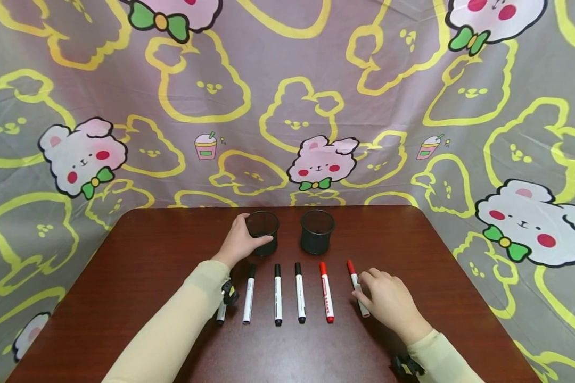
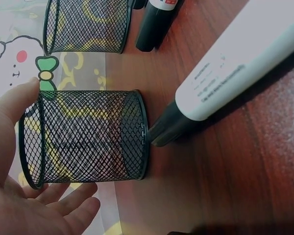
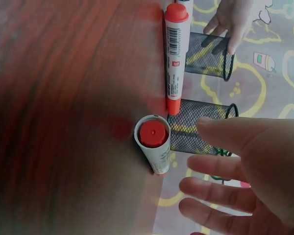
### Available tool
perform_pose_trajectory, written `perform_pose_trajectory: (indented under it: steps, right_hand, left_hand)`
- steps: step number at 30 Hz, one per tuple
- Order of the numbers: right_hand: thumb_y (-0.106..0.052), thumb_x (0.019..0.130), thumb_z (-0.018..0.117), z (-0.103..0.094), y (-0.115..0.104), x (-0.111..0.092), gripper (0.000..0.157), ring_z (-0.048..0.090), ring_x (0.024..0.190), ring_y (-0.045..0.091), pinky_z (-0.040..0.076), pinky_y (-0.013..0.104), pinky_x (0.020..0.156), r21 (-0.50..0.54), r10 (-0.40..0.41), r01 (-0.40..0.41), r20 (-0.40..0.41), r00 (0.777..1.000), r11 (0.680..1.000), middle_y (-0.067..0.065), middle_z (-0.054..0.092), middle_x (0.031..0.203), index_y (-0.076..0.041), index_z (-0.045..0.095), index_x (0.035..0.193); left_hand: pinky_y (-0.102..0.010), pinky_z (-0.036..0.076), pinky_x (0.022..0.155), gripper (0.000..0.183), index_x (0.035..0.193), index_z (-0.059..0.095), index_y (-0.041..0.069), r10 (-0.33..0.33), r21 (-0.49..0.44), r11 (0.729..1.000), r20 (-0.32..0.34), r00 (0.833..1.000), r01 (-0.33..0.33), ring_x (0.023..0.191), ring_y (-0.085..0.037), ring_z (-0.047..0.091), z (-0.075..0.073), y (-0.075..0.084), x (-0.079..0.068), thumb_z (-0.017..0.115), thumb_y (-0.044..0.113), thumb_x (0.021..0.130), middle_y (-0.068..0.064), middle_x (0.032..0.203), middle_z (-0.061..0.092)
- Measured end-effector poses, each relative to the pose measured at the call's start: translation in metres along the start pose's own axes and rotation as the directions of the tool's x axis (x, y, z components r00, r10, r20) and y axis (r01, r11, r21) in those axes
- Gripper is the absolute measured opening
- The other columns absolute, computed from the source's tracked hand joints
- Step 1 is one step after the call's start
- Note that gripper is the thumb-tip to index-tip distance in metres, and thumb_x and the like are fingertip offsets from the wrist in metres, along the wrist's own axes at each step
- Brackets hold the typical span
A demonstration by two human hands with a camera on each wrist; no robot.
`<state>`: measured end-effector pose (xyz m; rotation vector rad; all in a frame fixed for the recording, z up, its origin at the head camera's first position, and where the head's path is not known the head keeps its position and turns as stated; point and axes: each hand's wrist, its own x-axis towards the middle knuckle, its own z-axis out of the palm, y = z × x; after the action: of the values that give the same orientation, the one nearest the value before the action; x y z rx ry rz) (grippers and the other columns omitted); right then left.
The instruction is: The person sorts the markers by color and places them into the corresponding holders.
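- Left hand (image 1: 239,242) curves round left mesh cup (image 1: 264,226); uneven pressure could tip it.
- Right hand (image 1: 388,298), spread wide, is beside rightmost marker (image 1: 354,281) on table (image 1: 172,250); glancing contact could roll it.

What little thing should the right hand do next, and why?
Perhaps the right hand should close its fingers on the rightmost white, red-capped, tube-shaped marker. The fingers are spread close beside that marker without gripping it, while the left hand is around the left round black mesh cup.
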<state>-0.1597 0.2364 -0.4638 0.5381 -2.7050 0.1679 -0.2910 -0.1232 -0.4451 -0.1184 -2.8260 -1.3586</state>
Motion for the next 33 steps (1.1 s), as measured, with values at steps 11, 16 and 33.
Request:
perform_pose_trajectory:
  steps: [11,16,33]
  right_hand:
    - [-0.037,0.072,0.092,-0.004,-0.003,-0.014,0.038,0.045,0.06,0.011,0.038,0.032,0.053,0.0,0.064,-0.064,0.052,0.997,0.998,-0.007,0.047,0.07,-0.017,0.06,0.075]
    - [-0.04,0.071,0.092,-0.005,-0.005,-0.021,0.038,0.046,0.061,0.012,0.039,0.032,0.051,-0.003,0.083,-0.083,0.051,0.995,0.997,-0.006,0.048,0.07,-0.017,0.061,0.073]
    - [-0.04,0.068,0.093,-0.002,-0.01,-0.03,0.036,0.061,0.063,0.019,0.047,0.036,0.053,-0.013,0.104,-0.103,0.085,0.991,0.995,-0.004,0.057,0.072,-0.016,0.067,0.076]
  left_hand:
    - [-0.056,0.043,0.111,0.1,0.154,0.027,0.0,-0.002,0.005,1.0,-0.001,1.0,0.002,0.137,-0.04,0.048,0.001,-0.002,0.001,0.084,0.044,0.084,-0.025,0.153,0.037]
    - [-0.055,0.043,0.111,0.1,0.154,0.027,0.0,-0.007,0.005,1.0,-0.001,1.0,0.007,0.137,-0.04,0.048,0.001,0.0,0.001,0.084,0.043,0.085,-0.025,0.153,0.037]
    - [-0.055,0.043,0.112,0.101,0.155,0.026,0.001,-0.016,0.015,1.0,0.013,1.0,0.016,0.137,-0.04,0.049,0.0,0.0,0.001,0.084,0.045,0.085,-0.024,0.155,0.036]
